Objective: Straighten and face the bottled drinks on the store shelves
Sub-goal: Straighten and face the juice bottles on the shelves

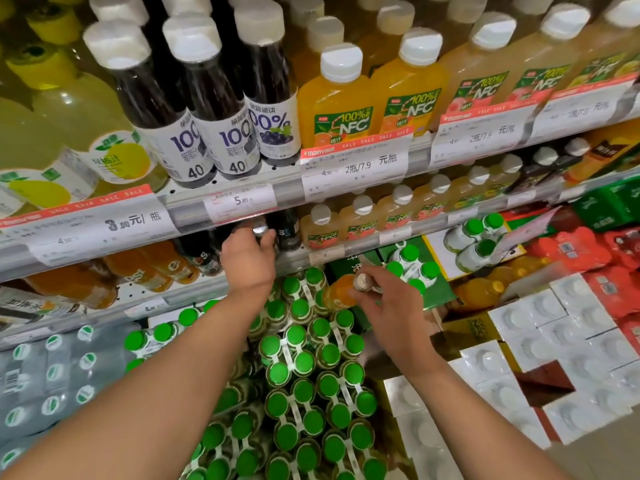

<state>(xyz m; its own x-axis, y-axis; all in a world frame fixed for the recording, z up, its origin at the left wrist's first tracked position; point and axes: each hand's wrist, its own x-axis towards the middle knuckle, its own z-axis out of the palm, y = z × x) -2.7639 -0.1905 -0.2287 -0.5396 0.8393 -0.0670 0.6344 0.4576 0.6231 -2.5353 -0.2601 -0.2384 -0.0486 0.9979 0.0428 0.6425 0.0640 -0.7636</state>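
Observation:
My left hand reaches under the upper shelf rail and grips the silver cap of a dark bottle on the middle shelf. More dark bottles and orange bottles stand to its left on that shelf. My right hand holds a small orange drink bottle by its metal cap, tilted, in the air above the green-capped packs. On the top shelf stand dark grape juice bottles and orange NFC juice bottles, labels facing out.
Packs of green-capped bottles fill the floor stack below my arms. Shrink-wrapped water packs lie at lower left; white cartons and red packs sit at right. Price-tag rails edge each shelf.

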